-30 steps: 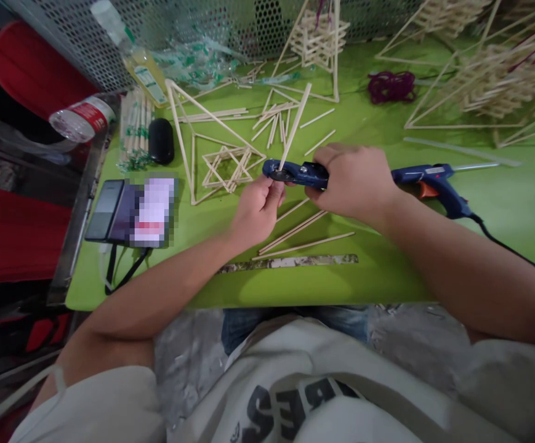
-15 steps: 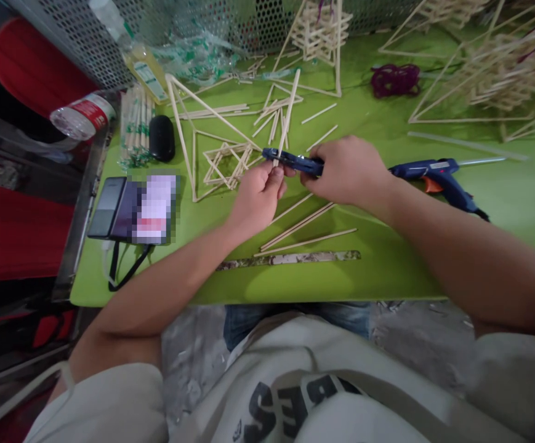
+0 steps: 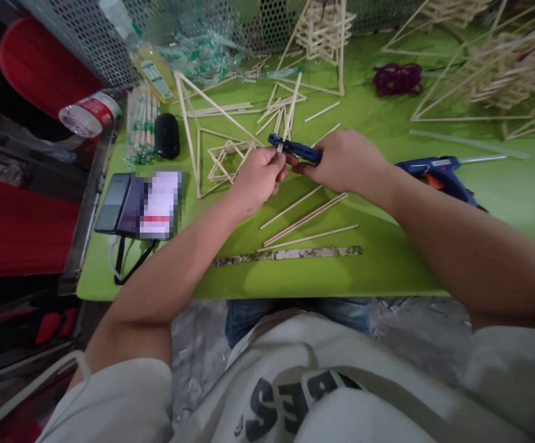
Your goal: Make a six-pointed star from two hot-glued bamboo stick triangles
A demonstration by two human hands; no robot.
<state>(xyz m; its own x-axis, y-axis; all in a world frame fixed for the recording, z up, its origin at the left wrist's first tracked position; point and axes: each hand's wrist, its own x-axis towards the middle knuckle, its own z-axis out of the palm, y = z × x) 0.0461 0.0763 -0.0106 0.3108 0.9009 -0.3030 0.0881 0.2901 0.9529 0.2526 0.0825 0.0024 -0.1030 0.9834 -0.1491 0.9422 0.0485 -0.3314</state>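
My left hand (image 3: pixel 257 177) is closed, pinching the lower end of thin wooden sticks (image 3: pixel 292 107) that slant up and away. My right hand (image 3: pixel 351 159) is wrapped around a pair of dark blue cutting pliers (image 3: pixel 301 151). Their jaws lie across the sticks just above my left fingertips; whether the blades bite into the wood cannot be made out. Left of the hands stands a triangular stick frame (image 3: pixel 199 161), with a smaller star-shaped stick piece (image 3: pixel 221 161) beside it. Several loose sticks (image 3: pixel 305 220) lie on the table nearer to me.
A blue glue gun (image 3: pixel 438 169) lies on the green table (image 3: pixel 401 264) at right, below a clear glue stick (image 3: pixel 468 143). Purple yarn (image 3: pixel 397 80) and finished stick frames (image 3: pixel 502 80) are behind. At left are a phone (image 3: pixel 160 203), black case (image 3: pixel 167 136) and bottle (image 3: pixel 149 71). A patterned strip (image 3: pixel 313 253) lies in front.
Both hands, with the pliers and sticks, have shifted slightly up and away from me. The pliers' handles look closer together. The whole view has moved a little.
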